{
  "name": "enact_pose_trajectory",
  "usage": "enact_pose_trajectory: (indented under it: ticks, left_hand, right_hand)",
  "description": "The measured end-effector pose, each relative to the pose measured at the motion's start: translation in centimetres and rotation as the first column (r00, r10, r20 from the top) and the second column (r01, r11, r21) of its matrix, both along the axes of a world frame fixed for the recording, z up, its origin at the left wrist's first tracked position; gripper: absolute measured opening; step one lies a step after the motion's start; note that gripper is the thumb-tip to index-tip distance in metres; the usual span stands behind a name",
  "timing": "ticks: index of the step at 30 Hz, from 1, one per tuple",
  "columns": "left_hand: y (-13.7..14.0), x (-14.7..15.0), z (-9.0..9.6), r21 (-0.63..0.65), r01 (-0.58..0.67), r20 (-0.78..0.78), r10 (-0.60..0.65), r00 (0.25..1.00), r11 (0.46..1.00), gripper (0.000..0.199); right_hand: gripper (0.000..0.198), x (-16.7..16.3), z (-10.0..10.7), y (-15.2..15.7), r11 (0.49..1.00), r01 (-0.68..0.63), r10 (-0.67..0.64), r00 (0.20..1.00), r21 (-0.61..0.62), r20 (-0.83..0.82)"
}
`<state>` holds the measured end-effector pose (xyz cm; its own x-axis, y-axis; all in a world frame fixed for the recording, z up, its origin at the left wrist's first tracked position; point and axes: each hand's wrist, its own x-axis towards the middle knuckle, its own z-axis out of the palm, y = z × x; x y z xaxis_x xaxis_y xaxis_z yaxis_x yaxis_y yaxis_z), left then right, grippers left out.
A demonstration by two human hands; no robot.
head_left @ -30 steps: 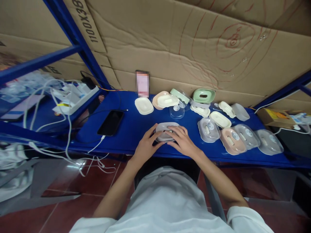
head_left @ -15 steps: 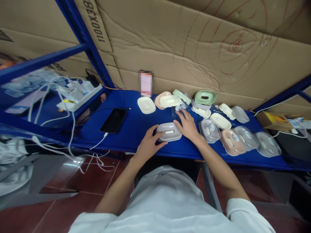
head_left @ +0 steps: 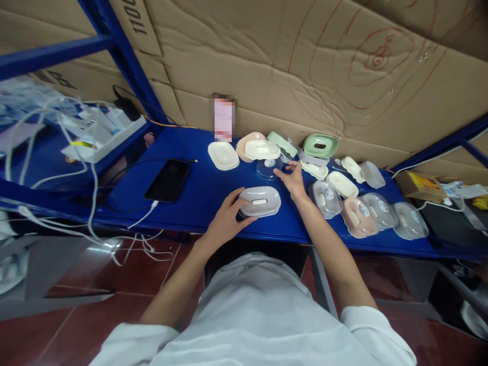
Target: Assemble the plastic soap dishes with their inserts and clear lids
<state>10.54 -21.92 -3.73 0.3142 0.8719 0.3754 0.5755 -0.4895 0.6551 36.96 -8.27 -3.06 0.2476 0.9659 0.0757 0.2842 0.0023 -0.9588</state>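
Near the bench's front edge, left hand grips one grey soap box; right hand open, fingertips at clear lid. Cardboard print: only "110" readable.

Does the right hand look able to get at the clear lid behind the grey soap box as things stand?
Probably yes. The right hand is open, its fingertips almost at the clear lid, with only bare blue shelf between. The left hand holds the grey soap box, out of the path.

A blurred pink card, perhaps a phone, stands unreadable.
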Motion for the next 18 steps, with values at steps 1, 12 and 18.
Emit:
enact_pose_trajectory:
  ticks: [1, 12, 18]
  left_hand:
    - [-0.1, -0.1, 0.2, 0.000, 0.000, 0.000, 0.000, 1.000, 1.000, 0.035]
    - [-0.7, -4.1, 2.2, -0.238, 0.165, -0.056, -0.183, 0.982, 0.957, 0.054]
    - [-0.9, -5.5, 3.6, -0.278, 0.136, -0.049, -0.156, 0.987, 0.951, 0.051]
  right_hand:
    - [0.073, -0.5, 0.1, -0.1, 1.000, 0.000, 0.000, 1.000, -0.015, -0.002]
    - [0.035, 1.8, 3.2, -7.5, 0.994, -0.108, 0.113, 0.951, -0.034, 0.286]
    - [0.066, 0.6, 3.6, -11.7, 0.942, -0.323, 0.277, 0.589, -0.092, 0.759]
